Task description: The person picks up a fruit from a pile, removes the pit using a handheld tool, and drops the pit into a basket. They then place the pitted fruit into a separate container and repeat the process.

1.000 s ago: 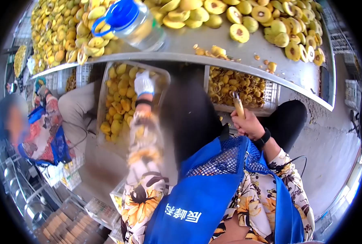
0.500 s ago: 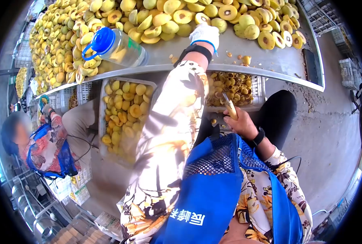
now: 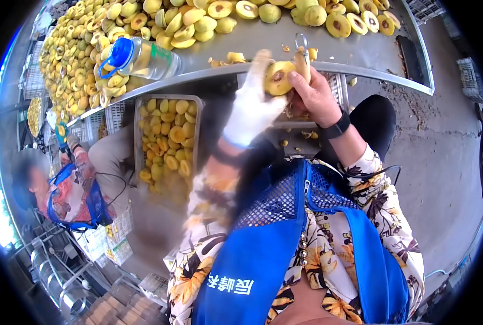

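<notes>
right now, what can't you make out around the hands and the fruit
Head view:
- Left hand: motion blur, so its grip on the fruit half is unclear.
- Tool: handle hidden inside right hand.
- Crate under the table: contents hidden by both hands.

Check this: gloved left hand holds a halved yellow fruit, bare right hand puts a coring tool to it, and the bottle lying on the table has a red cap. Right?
Not quite: the head view shows the cap on the bottle is blue, not red. The rest holds: the left hand grips the halved yellow fruit and the right hand puts the coring tool to it.
</notes>
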The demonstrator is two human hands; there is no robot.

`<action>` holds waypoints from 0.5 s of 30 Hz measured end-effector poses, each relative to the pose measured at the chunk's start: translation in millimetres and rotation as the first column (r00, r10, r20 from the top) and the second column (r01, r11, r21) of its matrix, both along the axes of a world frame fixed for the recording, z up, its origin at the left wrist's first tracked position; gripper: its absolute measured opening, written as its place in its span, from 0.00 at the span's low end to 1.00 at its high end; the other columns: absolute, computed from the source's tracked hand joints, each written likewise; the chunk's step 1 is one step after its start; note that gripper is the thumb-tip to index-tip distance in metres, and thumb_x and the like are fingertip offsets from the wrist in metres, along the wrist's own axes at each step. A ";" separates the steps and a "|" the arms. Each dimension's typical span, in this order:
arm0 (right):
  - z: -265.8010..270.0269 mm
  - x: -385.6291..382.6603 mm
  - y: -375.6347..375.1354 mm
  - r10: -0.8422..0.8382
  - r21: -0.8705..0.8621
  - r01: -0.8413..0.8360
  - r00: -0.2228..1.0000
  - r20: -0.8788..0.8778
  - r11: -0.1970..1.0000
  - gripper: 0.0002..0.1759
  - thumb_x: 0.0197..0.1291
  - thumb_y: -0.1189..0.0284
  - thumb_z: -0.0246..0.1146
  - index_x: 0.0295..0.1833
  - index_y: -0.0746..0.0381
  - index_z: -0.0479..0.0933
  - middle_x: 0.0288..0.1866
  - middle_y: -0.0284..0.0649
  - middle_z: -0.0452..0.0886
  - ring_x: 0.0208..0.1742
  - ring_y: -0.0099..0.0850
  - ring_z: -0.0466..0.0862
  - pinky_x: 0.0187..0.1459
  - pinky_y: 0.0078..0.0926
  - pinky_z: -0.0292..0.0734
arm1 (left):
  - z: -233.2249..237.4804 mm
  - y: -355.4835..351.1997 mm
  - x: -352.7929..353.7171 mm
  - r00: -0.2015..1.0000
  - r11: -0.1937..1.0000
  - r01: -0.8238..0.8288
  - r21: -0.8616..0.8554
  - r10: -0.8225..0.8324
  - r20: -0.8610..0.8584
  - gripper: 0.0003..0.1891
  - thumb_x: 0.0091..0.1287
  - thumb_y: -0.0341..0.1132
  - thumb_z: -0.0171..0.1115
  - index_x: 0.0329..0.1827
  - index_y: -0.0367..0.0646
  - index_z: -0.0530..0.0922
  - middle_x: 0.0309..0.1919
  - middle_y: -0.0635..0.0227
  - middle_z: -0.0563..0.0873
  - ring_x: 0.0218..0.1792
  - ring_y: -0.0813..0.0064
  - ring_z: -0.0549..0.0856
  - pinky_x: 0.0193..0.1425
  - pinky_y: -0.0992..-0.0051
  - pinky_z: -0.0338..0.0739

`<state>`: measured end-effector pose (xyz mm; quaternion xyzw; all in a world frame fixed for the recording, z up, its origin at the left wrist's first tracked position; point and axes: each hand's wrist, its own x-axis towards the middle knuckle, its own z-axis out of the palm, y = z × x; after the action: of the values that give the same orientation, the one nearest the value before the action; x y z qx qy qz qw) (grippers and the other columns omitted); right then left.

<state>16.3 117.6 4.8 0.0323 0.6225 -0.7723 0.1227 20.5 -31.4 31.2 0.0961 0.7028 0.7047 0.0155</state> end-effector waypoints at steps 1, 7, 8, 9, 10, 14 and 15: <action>1.7 0.8 0.3 0.034 -0.034 -0.034 0.999 -0.009 0.999 0.18 0.64 0.63 0.57 0.53 0.62 0.68 0.25 0.31 0.74 0.14 0.15 0.65 0.15 0.12 0.58 | 2.9 0.3 7.9 0.975 0.937 -0.034 0.348 -0.045 0.219 0.26 0.57 0.21 0.58 0.62 0.37 0.67 0.52 0.59 0.77 0.51 0.68 0.79 0.55 0.72 0.75; -8.5 13.2 -17.6 0.118 0.621 0.143 0.926 -0.359 0.771 0.22 0.59 0.65 0.61 0.54 0.65 0.68 0.28 0.50 0.79 0.23 0.45 0.80 0.24 0.34 0.73 | -11.2 1.4 15.3 0.778 0.846 -0.324 0.424 -0.017 0.628 0.23 0.69 0.52 0.49 0.54 0.40 0.72 0.45 0.63 0.80 0.43 0.70 0.80 0.46 0.70 0.77; -5.3 17.4 -16.0 0.128 0.653 0.115 0.941 -0.313 0.749 0.21 0.58 0.65 0.61 0.53 0.65 0.68 0.28 0.53 0.78 0.26 0.49 0.80 0.27 0.38 0.73 | -5.8 4.8 16.6 0.745 0.843 -0.371 0.389 0.020 0.667 0.22 0.69 0.51 0.50 0.54 0.41 0.72 0.44 0.63 0.80 0.42 0.70 0.80 0.45 0.70 0.78; 1.0 23.6 -12.7 0.135 0.683 0.089 0.954 -0.268 0.725 0.20 0.58 0.65 0.61 0.51 0.65 0.68 0.29 0.56 0.78 0.29 0.53 0.79 0.29 0.42 0.73 | -4.3 7.8 16.7 0.711 0.839 -0.413 0.353 0.055 0.701 0.22 0.69 0.51 0.50 0.53 0.41 0.73 0.44 0.63 0.80 0.41 0.70 0.81 0.45 0.70 0.78; 6.9 31.1 -11.4 0.142 0.711 0.059 0.965 -0.220 0.701 0.19 0.57 0.66 0.62 0.49 0.64 0.68 0.29 0.60 0.77 0.32 0.57 0.79 0.31 0.45 0.73 | -8.0 11.3 13.3 0.667 0.778 -0.513 0.362 0.095 0.739 0.21 0.69 0.49 0.51 0.53 0.41 0.74 0.43 0.63 0.81 0.41 0.71 0.81 0.43 0.71 0.79; 5.1 55.7 -5.4 0.226 0.769 -0.058 0.967 -0.114 0.637 0.14 0.58 0.68 0.60 0.41 0.66 0.65 0.26 0.60 0.76 0.31 0.57 0.78 0.32 0.48 0.72 | -42.8 6.3 12.1 0.870 0.820 -0.387 0.421 0.173 0.462 0.19 0.71 0.44 0.51 0.50 0.36 0.76 0.43 0.66 0.81 0.43 0.77 0.79 0.50 0.77 0.74; 6.2 57.5 -5.7 0.230 0.764 -0.041 0.963 -0.141 0.644 0.14 0.58 0.68 0.59 0.41 0.66 0.65 0.25 0.60 0.76 0.31 0.57 0.78 0.31 0.48 0.72 | -44.3 8.3 12.1 0.875 0.810 -0.398 0.430 0.194 0.443 0.17 0.70 0.43 0.52 0.50 0.36 0.76 0.41 0.66 0.81 0.40 0.77 0.80 0.46 0.77 0.75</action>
<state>73.8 111.9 11.1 -0.0544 0.8970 -0.4306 0.0845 32.6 -23.1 -13.1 -0.1541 0.4810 0.8630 0.0126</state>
